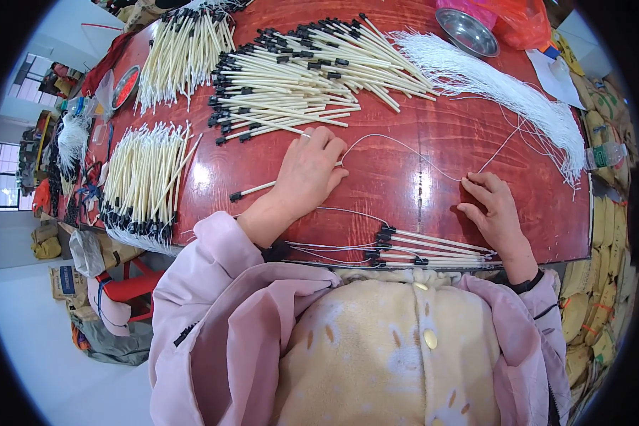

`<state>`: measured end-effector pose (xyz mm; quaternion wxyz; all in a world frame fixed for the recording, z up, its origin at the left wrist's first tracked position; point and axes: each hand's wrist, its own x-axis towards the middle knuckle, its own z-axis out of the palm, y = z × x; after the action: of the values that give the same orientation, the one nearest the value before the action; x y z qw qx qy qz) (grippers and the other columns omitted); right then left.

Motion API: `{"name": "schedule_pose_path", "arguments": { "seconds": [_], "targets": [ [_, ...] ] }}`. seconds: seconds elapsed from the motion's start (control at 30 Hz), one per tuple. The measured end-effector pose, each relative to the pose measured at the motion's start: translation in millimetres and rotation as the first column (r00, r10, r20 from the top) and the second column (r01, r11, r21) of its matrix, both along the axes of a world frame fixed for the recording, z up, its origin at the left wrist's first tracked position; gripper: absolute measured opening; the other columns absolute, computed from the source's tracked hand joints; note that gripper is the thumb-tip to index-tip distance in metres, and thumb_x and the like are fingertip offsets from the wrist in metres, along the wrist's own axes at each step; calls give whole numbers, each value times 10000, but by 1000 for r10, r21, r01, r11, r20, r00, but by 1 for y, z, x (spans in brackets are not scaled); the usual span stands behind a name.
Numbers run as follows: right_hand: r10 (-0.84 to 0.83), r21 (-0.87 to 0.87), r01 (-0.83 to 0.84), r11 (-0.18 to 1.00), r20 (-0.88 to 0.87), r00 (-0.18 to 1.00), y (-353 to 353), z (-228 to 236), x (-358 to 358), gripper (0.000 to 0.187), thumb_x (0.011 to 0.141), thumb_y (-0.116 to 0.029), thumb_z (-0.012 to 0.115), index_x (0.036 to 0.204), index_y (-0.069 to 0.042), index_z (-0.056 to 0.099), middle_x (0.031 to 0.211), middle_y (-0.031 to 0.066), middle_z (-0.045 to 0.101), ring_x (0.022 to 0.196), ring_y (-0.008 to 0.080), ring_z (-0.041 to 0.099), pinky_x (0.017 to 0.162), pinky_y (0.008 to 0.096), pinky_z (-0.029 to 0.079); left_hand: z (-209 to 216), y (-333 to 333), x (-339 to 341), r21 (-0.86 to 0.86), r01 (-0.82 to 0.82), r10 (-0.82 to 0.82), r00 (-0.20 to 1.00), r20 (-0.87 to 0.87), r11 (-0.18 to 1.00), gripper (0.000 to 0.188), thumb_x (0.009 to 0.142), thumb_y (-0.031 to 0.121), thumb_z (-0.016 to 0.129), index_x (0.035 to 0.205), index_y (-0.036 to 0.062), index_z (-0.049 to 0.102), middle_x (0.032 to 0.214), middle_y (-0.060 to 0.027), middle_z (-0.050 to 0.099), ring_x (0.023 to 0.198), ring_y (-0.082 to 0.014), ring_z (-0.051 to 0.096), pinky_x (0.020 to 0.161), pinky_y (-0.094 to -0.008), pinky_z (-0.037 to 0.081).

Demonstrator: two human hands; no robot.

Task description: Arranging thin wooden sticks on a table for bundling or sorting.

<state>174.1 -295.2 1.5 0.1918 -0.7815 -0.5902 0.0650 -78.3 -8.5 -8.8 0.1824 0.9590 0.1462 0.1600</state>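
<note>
My left hand [307, 170] is closed on a thin cream stick [255, 190] with a black end piece; most of the stick is hidden under the hand. From its tip a white cord [397, 144] arches across the table to my right hand [495, 213], whose thumb and forefinger pinch it. Beyond those fingers a length of cord runs up toward a long bundle of white cords [504, 85]. Near the front edge, between my arms, lie several cream sticks [440, 245] with black ends and cords trailing left.
A large pile of black-ended sticks [298, 71] covers the red table's [397, 195] far middle. More bundles of sticks [145, 174] lie at the left. A metal bowl [467, 32] stands at the far right, by a red plastic bag [522, 25]. Filled sacks [607, 234] are stacked at the right.
</note>
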Motion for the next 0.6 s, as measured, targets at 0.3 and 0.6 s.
{"name": "schedule_pose_path", "arguments": {
  "seconds": [0.3,0.6],
  "targets": [
    [-17,-4,17,1000,68,998,-7,1,-3,465,801,-185,806,1230,-37,704,1240,121,652,1122,320,595,983,412,455,1,7,3,-212,-87,122,981,154,973,85,834,77,710,873,40,644,920,-129,614,935,-355,599,813,-457,489],
    [-45,-78,55,995,123,991,-16,11,6,458,812,-174,790,1236,-28,695,1220,120,641,1110,324,581,974,411,452,-11,20,-21,-95,-318,312,948,-64,943,62,830,64,698,849,34,647,902,-147,628,936,-362,616,816,-459,503]
  ]
}}
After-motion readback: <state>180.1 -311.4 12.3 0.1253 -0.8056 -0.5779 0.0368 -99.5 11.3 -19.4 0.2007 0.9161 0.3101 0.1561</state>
